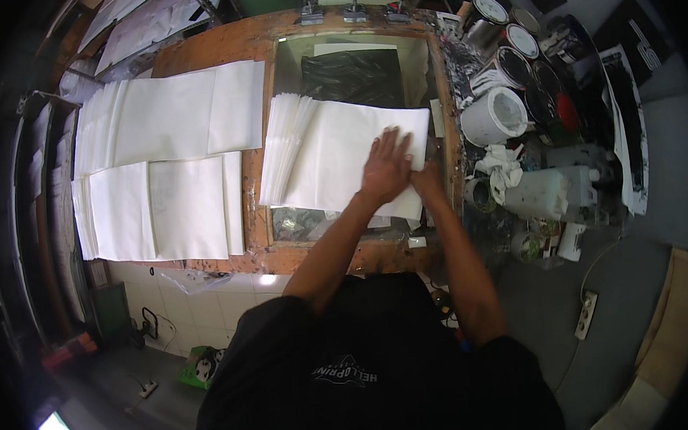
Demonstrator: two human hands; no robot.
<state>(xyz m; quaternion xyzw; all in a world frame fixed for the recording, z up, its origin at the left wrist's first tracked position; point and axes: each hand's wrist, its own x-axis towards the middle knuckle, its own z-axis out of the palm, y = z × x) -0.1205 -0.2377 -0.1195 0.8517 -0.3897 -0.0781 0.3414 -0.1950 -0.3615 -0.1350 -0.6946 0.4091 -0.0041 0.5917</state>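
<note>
A stack of white sheets (pixel 332 146), fanned out along its left edge, lies over the glass panel of a wooden-framed table. I cannot tell whether the sheets are paper or cloth. My left hand (pixel 388 166) rests flat on the stack's right part, fingers stretched out. At the right edge of the same stack is my right hand (pixel 427 180), its fingers closed about the edge and partly hidden. Further left lie two more white stacks, a far one (pixel 166 115) and a near one (pixel 189 197), both with overlapping layers.
The wooden table frame (pixel 263 243) carries metal clamps (pixel 354 11) along its far side. Paint cans (pixel 522 40), a white bucket (pixel 496 117), crumpled white cloth (pixel 502 166) and a translucent jerrycan (pixel 547 191) crowd the right. Shelving (pixel 24 203) stands at the left.
</note>
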